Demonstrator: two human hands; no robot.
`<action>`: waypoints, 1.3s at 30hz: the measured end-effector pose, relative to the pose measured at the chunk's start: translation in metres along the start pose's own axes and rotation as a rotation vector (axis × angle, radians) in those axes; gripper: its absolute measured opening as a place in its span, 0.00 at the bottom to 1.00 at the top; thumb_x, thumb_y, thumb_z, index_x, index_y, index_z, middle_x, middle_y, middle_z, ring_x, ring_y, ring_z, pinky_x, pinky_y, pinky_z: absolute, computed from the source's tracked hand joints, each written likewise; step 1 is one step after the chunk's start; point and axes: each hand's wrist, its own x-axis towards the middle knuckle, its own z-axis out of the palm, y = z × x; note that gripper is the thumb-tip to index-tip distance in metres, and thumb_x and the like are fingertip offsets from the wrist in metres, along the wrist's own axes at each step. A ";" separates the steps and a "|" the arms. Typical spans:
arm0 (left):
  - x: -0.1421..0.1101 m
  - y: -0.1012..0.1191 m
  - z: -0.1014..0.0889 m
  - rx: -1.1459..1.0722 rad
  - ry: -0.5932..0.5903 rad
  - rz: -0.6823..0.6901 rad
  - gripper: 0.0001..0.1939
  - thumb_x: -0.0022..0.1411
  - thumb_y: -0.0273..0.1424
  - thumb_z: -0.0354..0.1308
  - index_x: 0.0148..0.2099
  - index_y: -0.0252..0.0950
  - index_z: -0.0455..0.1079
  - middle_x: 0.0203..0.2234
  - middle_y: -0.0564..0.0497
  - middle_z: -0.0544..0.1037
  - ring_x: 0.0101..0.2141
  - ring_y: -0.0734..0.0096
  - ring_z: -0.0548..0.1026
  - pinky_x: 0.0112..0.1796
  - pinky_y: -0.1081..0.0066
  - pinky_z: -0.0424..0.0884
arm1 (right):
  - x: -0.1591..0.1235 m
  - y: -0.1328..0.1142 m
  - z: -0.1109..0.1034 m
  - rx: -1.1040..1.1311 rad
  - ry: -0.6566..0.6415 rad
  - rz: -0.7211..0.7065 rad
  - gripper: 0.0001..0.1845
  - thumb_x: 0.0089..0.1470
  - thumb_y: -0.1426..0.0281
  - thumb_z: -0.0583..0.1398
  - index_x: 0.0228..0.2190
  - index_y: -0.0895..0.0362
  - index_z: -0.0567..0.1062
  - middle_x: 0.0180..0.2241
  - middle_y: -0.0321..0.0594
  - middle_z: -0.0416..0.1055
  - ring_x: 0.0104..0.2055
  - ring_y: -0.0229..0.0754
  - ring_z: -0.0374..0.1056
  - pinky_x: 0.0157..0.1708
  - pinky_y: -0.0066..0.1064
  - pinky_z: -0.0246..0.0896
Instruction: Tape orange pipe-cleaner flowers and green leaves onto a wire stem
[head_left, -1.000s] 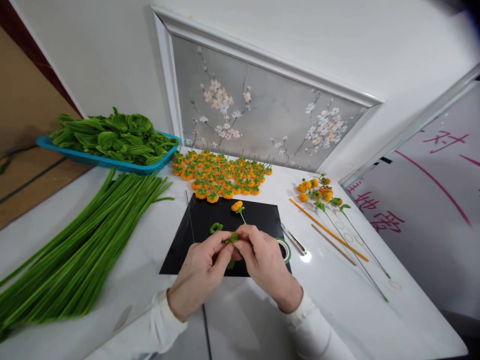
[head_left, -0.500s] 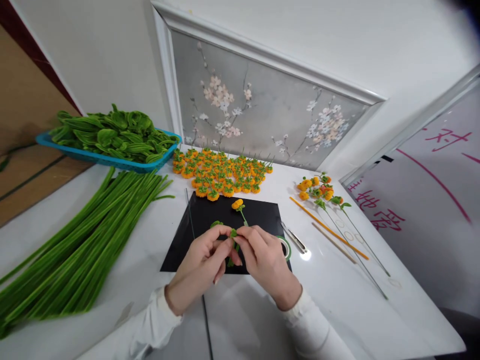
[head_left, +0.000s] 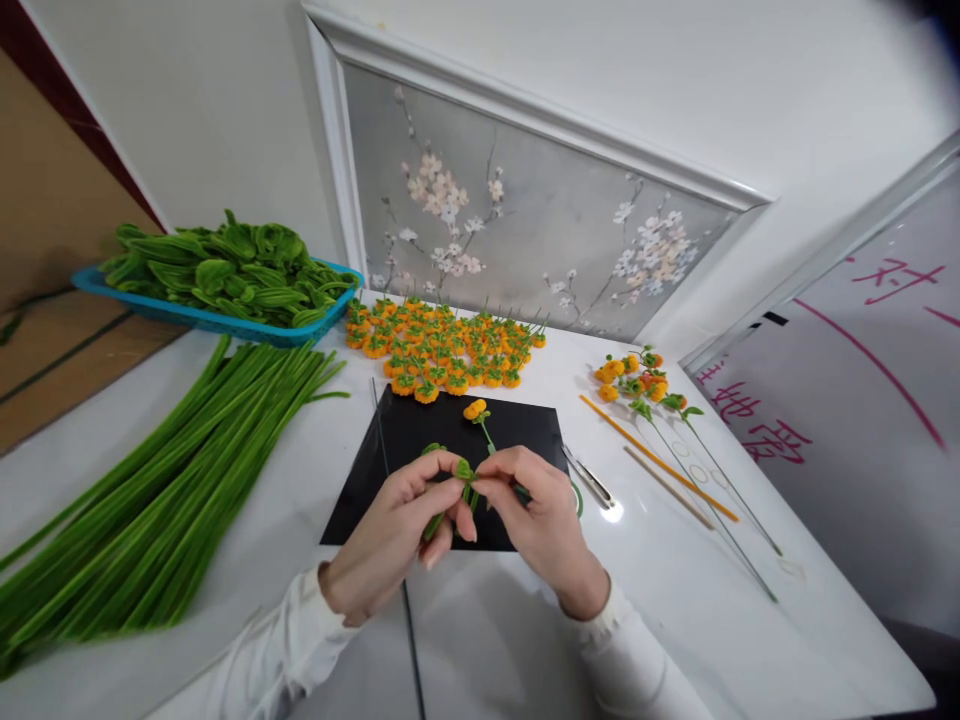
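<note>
Over the black mat (head_left: 352, 510), my left hand (head_left: 401, 530) pinches a green pipe cleaner (head_left: 465, 470) bent into a small loop, its tails hanging down by the fingers. The fingertips of my right hand (head_left: 536, 520) are closed on the same green piece from the other side. Just beyond my hands lies an orange pipe-cleaner flower (head_left: 475, 409) on a green stem. Another green curled piece (head_left: 433, 448) is partly hidden behind my left fingers. A roll of green tape (head_left: 577, 500) is mostly covered by my right hand.
Long green pipe cleaners (head_left: 172, 500) lie at left, below a blue tray (head_left: 247, 328) of green leaves. Several orange flower heads (head_left: 442, 350) stand behind the mat. To the right are a craft knife (head_left: 589, 475), an orange pipe cleaner (head_left: 660, 458) and a flower spray (head_left: 634, 377).
My left fingers have spread a little and shifted, showing more of the green loop and its tails. My right hand has moved slightly and covers more of the tape roll.
</note>
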 end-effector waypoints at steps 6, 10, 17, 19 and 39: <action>-0.001 0.000 0.002 -0.141 -0.031 -0.061 0.06 0.61 0.33 0.52 0.34 0.35 0.62 0.15 0.54 0.73 0.09 0.86 0.53 0.13 0.80 0.43 | 0.000 0.000 0.002 -0.024 0.008 -0.135 0.09 0.58 0.74 0.55 0.32 0.54 0.75 0.31 0.40 0.73 0.33 0.39 0.70 0.34 0.31 0.68; 0.000 -0.001 0.000 -0.211 -0.062 -0.072 0.05 0.62 0.30 0.51 0.34 0.35 0.63 0.13 0.56 0.72 0.11 0.87 0.51 0.14 0.81 0.43 | 0.000 0.003 -0.001 0.007 -0.075 -0.168 0.10 0.59 0.75 0.54 0.33 0.54 0.76 0.33 0.41 0.73 0.34 0.39 0.70 0.34 0.31 0.68; 0.000 0.002 0.000 -0.180 -0.083 -0.093 0.03 0.60 0.28 0.51 0.33 0.35 0.64 0.11 0.58 0.69 0.13 0.84 0.48 0.16 0.80 0.43 | 0.004 0.008 -0.004 0.256 -0.108 -0.028 0.05 0.53 0.75 0.61 0.29 0.55 0.77 0.29 0.37 0.71 0.32 0.37 0.68 0.32 0.29 0.65; -0.002 0.003 0.001 -0.143 -0.081 -0.099 0.04 0.60 0.28 0.51 0.32 0.36 0.63 0.11 0.58 0.68 0.14 0.83 0.49 0.16 0.79 0.44 | 0.005 0.009 -0.004 0.288 -0.127 -0.004 0.05 0.52 0.74 0.62 0.27 0.55 0.77 0.28 0.37 0.71 0.31 0.37 0.68 0.32 0.28 0.64; -0.006 0.007 0.000 0.041 -0.152 -0.031 0.08 0.62 0.31 0.51 0.30 0.36 0.60 0.17 0.53 0.74 0.16 0.81 0.54 0.18 0.76 0.46 | 0.000 0.017 0.001 0.564 -0.210 0.133 0.09 0.49 0.70 0.65 0.35 0.52 0.77 0.33 0.36 0.67 0.32 0.36 0.64 0.30 0.27 0.60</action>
